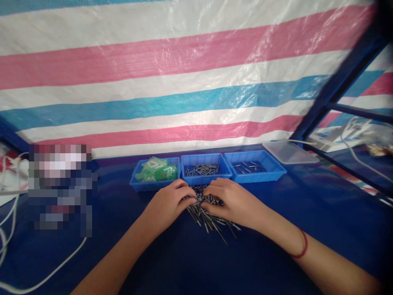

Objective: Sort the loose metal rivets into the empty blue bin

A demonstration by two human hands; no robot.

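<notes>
A loose pile of thin metal pins (211,221), which look like blind rivets, lies on the blue tabletop in the head view. My left hand (172,200) is at the left side of the pile, its thumb and fingers curled around some of the pins. From the right, my right hand (231,200) grips into the same pile with bent fingers, and pins show between thumb and fingers. How many each hand holds is hidden. Right behind the hands stands a blue bin (206,179) with similar pins in it.
Left of that bin is a blue bin (153,187) of green and clear plastic pieces. To its right, another blue bin (258,177) holds several pins. A clear plastic lid (290,153) lies at the back right. White cables (49,282) run along the left. Striped sheeting (184,82) hangs behind.
</notes>
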